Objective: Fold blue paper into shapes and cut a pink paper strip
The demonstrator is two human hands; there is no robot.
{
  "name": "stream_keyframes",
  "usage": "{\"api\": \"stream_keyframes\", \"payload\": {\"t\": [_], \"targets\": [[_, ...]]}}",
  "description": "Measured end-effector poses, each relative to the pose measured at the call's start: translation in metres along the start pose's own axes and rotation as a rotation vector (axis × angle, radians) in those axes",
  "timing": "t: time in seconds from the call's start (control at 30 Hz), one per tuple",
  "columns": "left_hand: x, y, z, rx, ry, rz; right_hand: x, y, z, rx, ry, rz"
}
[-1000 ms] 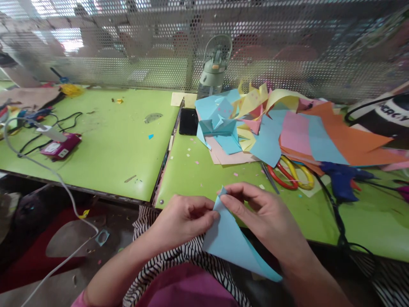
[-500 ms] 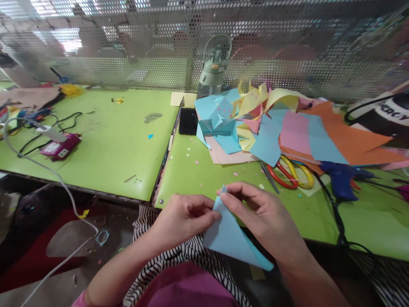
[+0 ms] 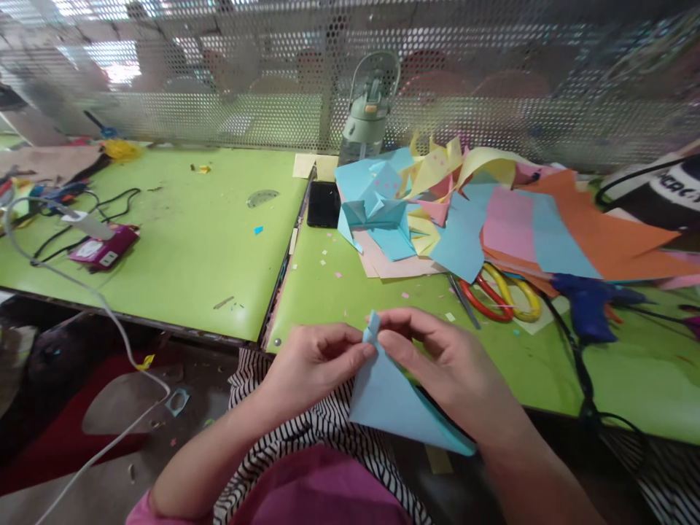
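A folded sheet of light blue paper (image 3: 388,405) is held above my lap at the table's front edge, its narrow tip pointing away from me. My left hand (image 3: 322,364) pinches the paper's left edge just below the tip, thumb on top. On the other side, my right hand (image 3: 437,357) grips the paper near the tip between thumb and fingers. The tip shows a small crease or bend. Its wide end hangs toward me, with the layers parted at the lower right corner.
Coloured paper pieces (image 3: 508,226) lie piled behind my hands. Scissors (image 3: 497,293), a blue glue gun (image 3: 585,306) with its cable, a phone (image 3: 323,205) and a bottle (image 3: 364,120) are on the green table (image 3: 219,240). At left sits a magenta power adapter (image 3: 103,248).
The paper's tip has shifted slightly left and now shows a small bend. My left fingers have moved up a little, nearer to the tip. The view has shifted slightly.
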State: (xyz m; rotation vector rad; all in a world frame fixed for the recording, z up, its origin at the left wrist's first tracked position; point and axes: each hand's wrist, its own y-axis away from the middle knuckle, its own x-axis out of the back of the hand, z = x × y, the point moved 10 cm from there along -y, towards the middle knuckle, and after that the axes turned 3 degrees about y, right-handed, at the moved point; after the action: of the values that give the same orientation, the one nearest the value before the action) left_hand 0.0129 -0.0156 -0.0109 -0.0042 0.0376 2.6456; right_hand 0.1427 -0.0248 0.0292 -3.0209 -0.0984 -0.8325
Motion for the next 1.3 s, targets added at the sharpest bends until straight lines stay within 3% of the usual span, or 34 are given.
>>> {"api": "stream_keyframes", "payload": {"t": [0.13,0.27,0.43,0.8,0.9,1.0,1.07,1.13,1.23,1.3], "targets": [[0.023,-0.002,0.002,-0.037,0.078,0.148,-0.001,0.006,0.004,0.006,0.194,-0.126],[0.037,0.001,-0.001,-0.042,0.145,0.230,0.004,0.015,0.012,-0.014,0.324,-0.075],[0.039,0.004,0.001,-0.057,0.203,0.238,0.006,0.022,0.008,0.051,0.331,0.031],[0.038,0.003,0.004,-0.068,0.360,0.221,0.001,0.022,-0.002,0.195,0.378,0.048],[0.043,0.001,0.001,-0.069,0.396,0.267,0.013,0.029,-0.020,0.328,0.484,0.206],[0.053,-0.002,-0.005,-0.072,0.534,0.377,0.038,0.057,-0.045,0.538,0.619,0.585],[0.058,-0.005,-0.012,-0.046,0.691,0.455,0.048,0.072,-0.042,0.576,0.525,0.757],[0.058,-0.008,-0.020,-0.009,0.849,0.517,0.049,0.075,-0.026,0.554,0.333,0.817],[0.048,-0.011,-0.026,0.008,1.049,0.552,0.016,0.065,-0.020,0.658,0.296,0.748],[0.037,-0.011,-0.029,0.020,1.151,0.549,-0.002,0.054,-0.016,0.650,0.270,0.729]]}}
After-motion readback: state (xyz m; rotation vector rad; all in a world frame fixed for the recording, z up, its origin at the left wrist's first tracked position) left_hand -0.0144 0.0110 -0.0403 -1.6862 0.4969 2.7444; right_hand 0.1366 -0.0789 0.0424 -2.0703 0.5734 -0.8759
